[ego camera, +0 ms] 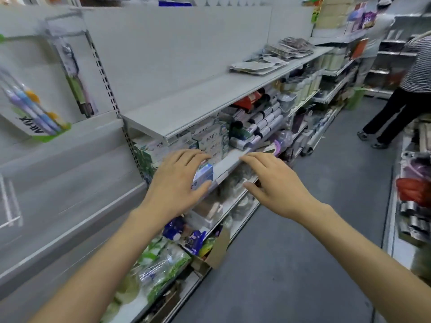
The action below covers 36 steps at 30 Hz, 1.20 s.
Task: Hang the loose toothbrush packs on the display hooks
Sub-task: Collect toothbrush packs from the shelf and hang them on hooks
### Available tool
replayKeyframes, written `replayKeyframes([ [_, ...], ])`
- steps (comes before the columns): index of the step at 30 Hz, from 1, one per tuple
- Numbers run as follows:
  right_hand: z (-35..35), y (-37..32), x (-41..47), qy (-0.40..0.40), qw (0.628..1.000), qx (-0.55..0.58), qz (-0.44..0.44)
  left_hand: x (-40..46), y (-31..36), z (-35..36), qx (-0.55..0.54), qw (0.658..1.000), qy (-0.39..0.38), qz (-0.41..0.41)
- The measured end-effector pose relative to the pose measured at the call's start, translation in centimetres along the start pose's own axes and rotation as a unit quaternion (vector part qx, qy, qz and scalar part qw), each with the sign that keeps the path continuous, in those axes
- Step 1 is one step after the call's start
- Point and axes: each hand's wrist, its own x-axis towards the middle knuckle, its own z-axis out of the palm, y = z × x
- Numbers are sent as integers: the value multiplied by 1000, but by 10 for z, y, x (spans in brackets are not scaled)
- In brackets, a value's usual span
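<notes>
Two toothbrush packs hang on the white back panel at the left: one with purple and blue brushes (35,113), and a slimmer clear pack (74,73) higher up. A pile of loose flat packs (272,58) lies on the grey upper shelf (198,99) to the right. My left hand (179,183) hovers with relaxed, spread fingers over boxes at the edge of the second shelf and holds nothing. My right hand (277,183) is beside it, fingers loosely extended toward the same shelf edge, also holding nothing.
Toothpaste boxes (210,141) and rolled goods (263,120) fill the second shelf. Bagged goods (161,264) and a cardboard box (217,250) sit on the lower shelves. Bare hooks (9,206) stick out at far left. Two people (405,85) stand in the grey aisle at right.
</notes>
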Motion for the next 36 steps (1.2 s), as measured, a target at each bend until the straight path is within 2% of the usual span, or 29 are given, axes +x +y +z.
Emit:
replayKeyframes([
  [7,-11,85,-15,-10,999,4,41,67,59,34,-24,1000,-4,20],
  [13,-8,150,-6,2,997,15,80,129,77,77,-34,998,-12,53],
  [25,36,287,97,12,994,12,112,291,62,183,-58,995,6,75],
  [36,70,397,191,-1,993,25,116,423,37,256,-59,995,-34,72],
])
